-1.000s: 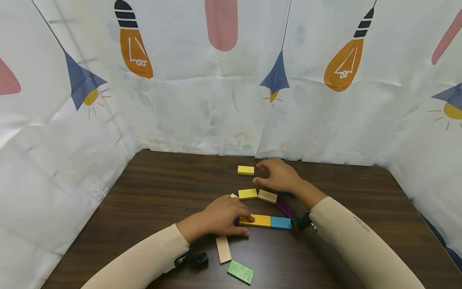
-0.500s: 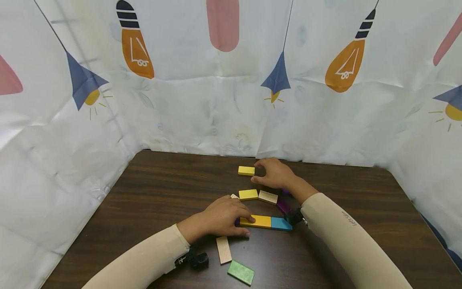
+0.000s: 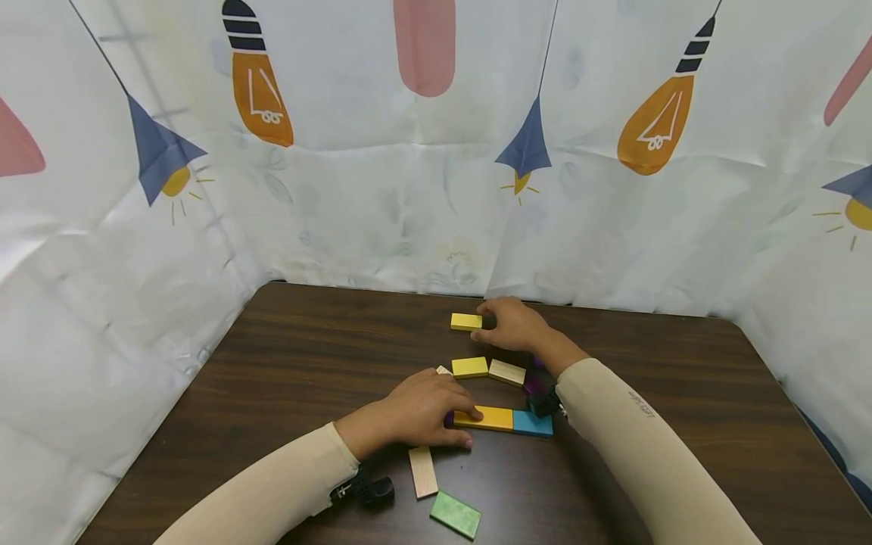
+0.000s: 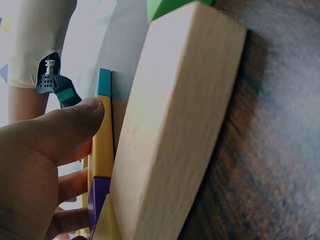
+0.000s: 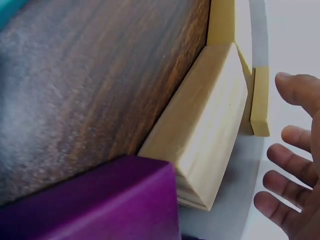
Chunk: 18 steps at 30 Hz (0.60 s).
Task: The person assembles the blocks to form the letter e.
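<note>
My left hand (image 3: pixel 422 409) rests over the left part of a block row, a fingertip on the orange block (image 3: pixel 496 418). A blue block (image 3: pixel 533 424) adjoins it on the right. The left wrist view shows a purple block (image 4: pixel 98 197) at the orange one's other end, partly behind the fingers. My right hand (image 3: pixel 514 325) reaches over the far part of the table, fingers spread and bent, just right of a yellow block (image 3: pixel 466 322). In the right wrist view, nothing sits between its fingertips, and the far yellow block (image 5: pixel 260 102) is close by the thumb.
A second yellow block (image 3: pixel 469 369), a plain wooden block (image 3: pixel 507 372) and a dark purple block (image 3: pixel 534 384) form a curve under my right forearm. Nearer me lie a pale wooden block (image 3: pixel 423 473) and a green block (image 3: pixel 456 515). A printed cloth (image 3: pixel 409 204) hangs behind the table.
My right hand has moved slightly left, closer to the far yellow block, and its forearm has swung left too. My left hand has stayed in place.
</note>
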Tool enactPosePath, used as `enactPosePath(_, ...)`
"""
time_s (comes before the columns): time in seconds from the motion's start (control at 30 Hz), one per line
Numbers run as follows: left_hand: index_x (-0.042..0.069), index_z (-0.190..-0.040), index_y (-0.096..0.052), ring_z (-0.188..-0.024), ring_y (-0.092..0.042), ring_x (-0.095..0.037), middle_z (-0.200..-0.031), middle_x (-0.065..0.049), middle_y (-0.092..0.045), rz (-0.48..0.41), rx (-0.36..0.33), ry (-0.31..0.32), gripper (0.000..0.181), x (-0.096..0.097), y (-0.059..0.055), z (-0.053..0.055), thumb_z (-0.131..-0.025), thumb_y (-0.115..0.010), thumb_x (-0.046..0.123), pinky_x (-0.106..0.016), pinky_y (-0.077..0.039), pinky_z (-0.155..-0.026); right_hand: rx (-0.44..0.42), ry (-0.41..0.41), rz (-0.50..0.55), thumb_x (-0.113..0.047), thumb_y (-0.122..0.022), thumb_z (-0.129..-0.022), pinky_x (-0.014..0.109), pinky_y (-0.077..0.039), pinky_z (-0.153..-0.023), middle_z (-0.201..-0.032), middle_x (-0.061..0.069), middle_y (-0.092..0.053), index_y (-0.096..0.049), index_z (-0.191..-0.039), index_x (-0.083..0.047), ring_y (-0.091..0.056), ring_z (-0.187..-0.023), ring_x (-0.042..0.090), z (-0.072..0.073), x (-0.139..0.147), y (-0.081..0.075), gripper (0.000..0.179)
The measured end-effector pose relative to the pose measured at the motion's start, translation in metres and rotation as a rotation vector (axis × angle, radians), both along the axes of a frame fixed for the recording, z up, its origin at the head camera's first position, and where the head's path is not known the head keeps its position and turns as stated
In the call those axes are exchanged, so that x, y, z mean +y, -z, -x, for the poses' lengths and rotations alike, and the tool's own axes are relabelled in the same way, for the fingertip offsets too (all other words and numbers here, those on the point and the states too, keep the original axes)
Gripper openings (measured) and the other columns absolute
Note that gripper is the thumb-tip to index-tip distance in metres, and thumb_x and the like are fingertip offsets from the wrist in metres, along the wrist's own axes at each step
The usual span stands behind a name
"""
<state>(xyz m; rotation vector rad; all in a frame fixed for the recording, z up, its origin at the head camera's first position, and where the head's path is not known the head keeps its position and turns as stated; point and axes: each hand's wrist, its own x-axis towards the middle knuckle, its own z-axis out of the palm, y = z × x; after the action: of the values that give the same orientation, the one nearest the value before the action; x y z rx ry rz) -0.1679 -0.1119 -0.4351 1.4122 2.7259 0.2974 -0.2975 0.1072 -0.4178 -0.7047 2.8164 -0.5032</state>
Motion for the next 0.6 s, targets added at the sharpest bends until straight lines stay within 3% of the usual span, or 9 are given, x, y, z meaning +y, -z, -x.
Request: enactPosePath(0.6,0.035,-0.122,-0.074,-0.12,-0.058,-0.006,-0.122,0.02,-0.067,0.0,-0.004,-0.002,0.036,0.0,-0.001,0.0,-0.093,-0.07,0.056,-0.04,-0.045,-0.099,-0.02,-0.014,-0.042,-0.044,-0.072,-0.095,0.053,-0.043,-0.107,-0.145,0.008,-0.058,-0.055,-0.148,-0.013,-0.05,-0.135,0.031,0.01,-0.012,0.007,0.063)
